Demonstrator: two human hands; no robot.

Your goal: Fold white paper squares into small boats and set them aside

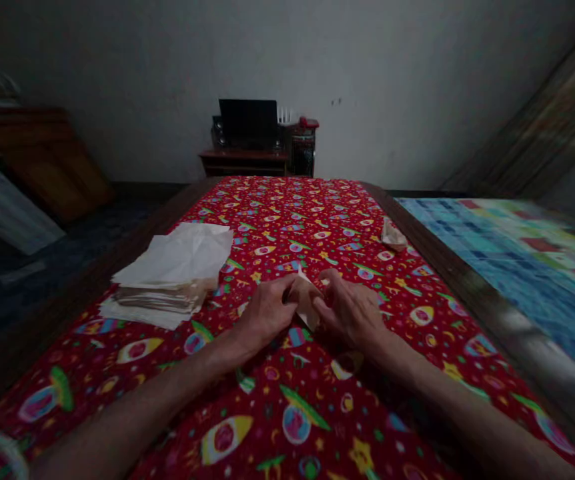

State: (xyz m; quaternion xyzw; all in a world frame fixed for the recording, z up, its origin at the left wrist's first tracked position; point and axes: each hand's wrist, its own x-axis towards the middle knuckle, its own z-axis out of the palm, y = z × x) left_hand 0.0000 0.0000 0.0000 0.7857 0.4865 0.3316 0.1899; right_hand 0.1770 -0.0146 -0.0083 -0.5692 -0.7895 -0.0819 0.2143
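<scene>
A small piece of folded paper (pixel 306 303) is held between both hands over the middle of the red patterned cloth (pixel 267 427). My left hand (pixel 269 308) pinches its left side between thumb and fingers. On the right side, my right hand (pixel 352 310) grips it with thumb and curled fingers. The paper stands tilted, with a pointed tip at the top. To the left lies a stack of paper sheets (pixel 187 253), white on top and brownish along the edges. Farther off on the right rests another folded paper piece (pixel 392 235).
A dark screen (pixel 248 119) and speakers stand on a small desk (pixel 245 160) by the far wall. Right of the table is a bed with a blue checked cover (pixel 487 267). Wooden cabinets (pixel 42 160) stand at the left. A white curved rim (pixel 0 443) shows at the lower left.
</scene>
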